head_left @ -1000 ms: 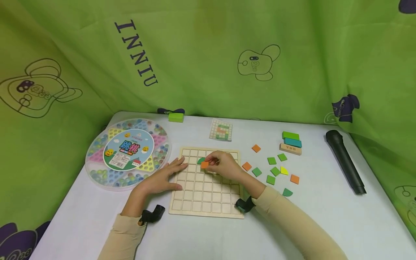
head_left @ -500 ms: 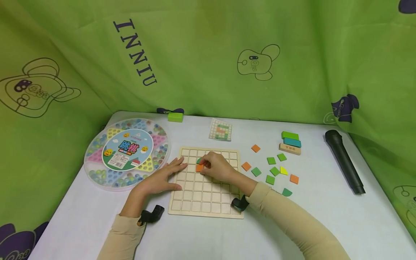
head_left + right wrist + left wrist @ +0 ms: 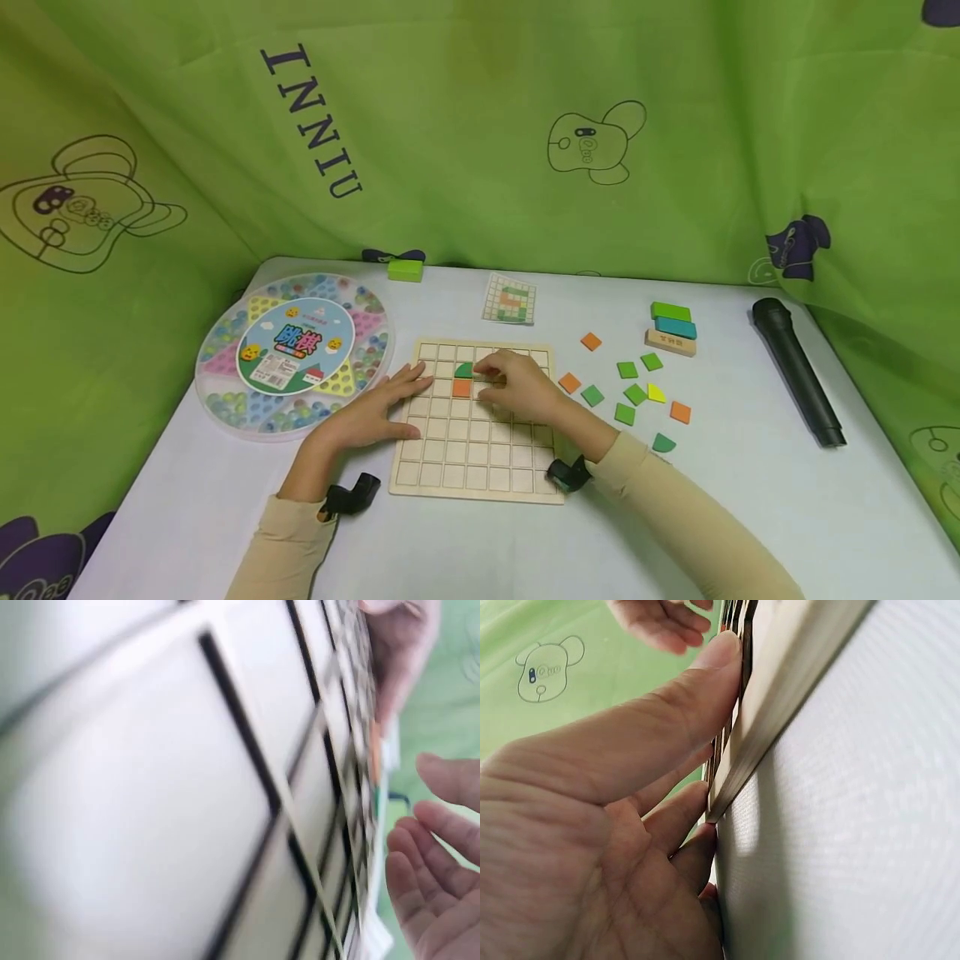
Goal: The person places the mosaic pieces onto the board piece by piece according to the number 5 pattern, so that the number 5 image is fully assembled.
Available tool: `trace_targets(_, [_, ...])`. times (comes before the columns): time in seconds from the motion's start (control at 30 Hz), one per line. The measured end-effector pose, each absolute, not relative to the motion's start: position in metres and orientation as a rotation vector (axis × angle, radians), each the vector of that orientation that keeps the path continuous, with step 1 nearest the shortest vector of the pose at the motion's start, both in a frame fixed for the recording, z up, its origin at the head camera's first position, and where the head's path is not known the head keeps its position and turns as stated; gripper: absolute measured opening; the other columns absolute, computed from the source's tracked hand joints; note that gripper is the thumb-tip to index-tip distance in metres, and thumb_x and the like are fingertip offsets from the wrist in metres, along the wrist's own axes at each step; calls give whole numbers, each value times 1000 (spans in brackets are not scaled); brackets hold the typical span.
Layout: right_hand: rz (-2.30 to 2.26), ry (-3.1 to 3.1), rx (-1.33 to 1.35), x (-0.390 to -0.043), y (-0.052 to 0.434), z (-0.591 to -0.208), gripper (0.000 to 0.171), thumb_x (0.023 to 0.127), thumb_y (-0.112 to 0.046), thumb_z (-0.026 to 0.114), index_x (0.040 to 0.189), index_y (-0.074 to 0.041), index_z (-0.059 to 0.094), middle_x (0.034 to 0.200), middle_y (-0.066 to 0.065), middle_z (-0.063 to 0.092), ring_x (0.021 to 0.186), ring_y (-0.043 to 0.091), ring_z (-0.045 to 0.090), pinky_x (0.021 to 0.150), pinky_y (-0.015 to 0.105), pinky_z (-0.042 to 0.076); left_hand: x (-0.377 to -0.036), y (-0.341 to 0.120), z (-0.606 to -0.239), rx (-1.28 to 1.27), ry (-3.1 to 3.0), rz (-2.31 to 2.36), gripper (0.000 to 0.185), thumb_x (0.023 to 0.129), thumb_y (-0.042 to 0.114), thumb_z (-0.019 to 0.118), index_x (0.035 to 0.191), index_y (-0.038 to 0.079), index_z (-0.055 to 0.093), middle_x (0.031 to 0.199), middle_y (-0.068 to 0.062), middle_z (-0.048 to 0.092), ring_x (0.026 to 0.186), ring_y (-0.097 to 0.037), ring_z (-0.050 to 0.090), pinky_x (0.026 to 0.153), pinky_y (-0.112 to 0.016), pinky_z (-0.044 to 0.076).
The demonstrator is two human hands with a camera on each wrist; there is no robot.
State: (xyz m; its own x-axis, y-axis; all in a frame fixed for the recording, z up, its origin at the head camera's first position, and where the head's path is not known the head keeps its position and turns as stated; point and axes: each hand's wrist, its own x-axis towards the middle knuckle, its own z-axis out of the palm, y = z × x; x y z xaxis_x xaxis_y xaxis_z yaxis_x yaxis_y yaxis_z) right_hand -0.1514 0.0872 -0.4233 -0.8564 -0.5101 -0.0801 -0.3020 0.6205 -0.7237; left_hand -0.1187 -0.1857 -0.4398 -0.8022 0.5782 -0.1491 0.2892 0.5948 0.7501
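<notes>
**A:** so where are we at? We see the orange tile [image 3: 461, 387] sitting in a cell of the wooden grid board [image 3: 480, 467], second column-ish from the board's left edge, right under the green quarter-round tile [image 3: 464, 370] near the far edge

**B:** yep, and our right hand [image 3: 517, 387] is just beside it, fingers loosely bent, gripping nothing as far as we can tell. The right wrist view is a blur but shows bare fingertips [image 3: 427, 877] next to the board. Our left hand [image 3: 375, 412] lies flat with straight fingers pressing on the board's left edge; the thumb [image 3: 705, 675] rests on the rim

**A:** how do we reckon those tiles handle?

**B:** our guess is light, stiff, thin wood with smooth painted faces, so a bit slippery. Pinch one by two opposite edges. Seated in a cell there's hardly any edge to grab, so we'd tip it up at a corner. The board looks light enough to slide, which is probably why the left hand pins it

**A:** and the table?

**B:** white table top [image 3: 465, 550], smooth. Loose tiles [image 3: 630, 392] are scattered past the board's right edge, a pattern card [image 3: 511, 299] and stacked blocks [image 3: 672, 329] toward the far edge, a marble game case [image 3: 294, 354] at the left, a black microphone [image 3: 797, 371] by the right edge. Green curtain [image 3: 480, 125] closes in all round, so decent room
</notes>
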Motion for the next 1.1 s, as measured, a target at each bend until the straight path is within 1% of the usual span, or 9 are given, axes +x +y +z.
trace_targets(0.17, [-1135,2572,-624,-151,124,-418,39,86,-15,70,123,-6,61,121,8,63,111,23,58,95,38,51,-119,-185,-441,699,2451,1048,80,82,31,73,149,13,32,160,-9,12,147,-31,4,118,-53,2])
trace_targets(0.43, [-1116,2588,-600,-156,187,-419,43,86,-11,68,127,-3,58,125,14,60,114,31,58,95,45,50,-120,-185,-441,693,2450,1053,80,81,29,73,149,13,33,160,-9,11,147,-31,3,118,-54,1])
trace_targets(0.57, [-1006,2583,-566,-158,207,-424,44,85,-12,69,127,-5,57,129,13,58,119,32,52,99,48,46,-120,-185,-442,698,2452,1051,80,82,29,73,148,13,33,160,-9,12,147,-31,3,118,-54,1])
trace_targets(0.67, [-968,2581,-557,-159,213,-427,41,84,-10,70,124,-6,60,129,14,56,121,32,49,101,50,42,-120,-185,-442,700,2449,1058,80,81,29,73,148,12,33,160,-9,12,147,-31,3,118,-54,1])
trace_targets(0.77, [-945,2605,-582,-160,214,-429,37,83,-6,69,119,-5,62,127,16,55,120,33,48,100,51,41,-120,-185,-442,703,2445,1061,80,82,29,73,149,12,32,160,-9,12,147,-31,3,118,-54,1])
trace_targets(0.87, [-926,2633,-582,-162,213,-432,33,82,-3,69,114,-7,63,123,15,57,114,30,50,97,48,43,-120,-186,-442,706,2445,1062,80,82,29,73,148,12,33,160,-9,12,147,-31,3,118,-55,1])
trace_targets(1.0, [-911,2670,-564,-165,211,-436,28,81,-4,70,108,-9,65,112,10,60,99,23,51,87,38,45,-120,-186,-442,702,2442,1069,80,81,29,73,148,12,33,160,-9,12,147,-30,3,118,-54,1])
trace_targets(1.1, [-905,2700,-549,-165,211,-437,24,81,-7,71,104,-9,65,104,8,61,91,21,51,80,34,45,-120,-186,-442,699,2438,1071,80,81,30,73,148,12,33,160,-9,12,147,-30,3,118,-54,0])
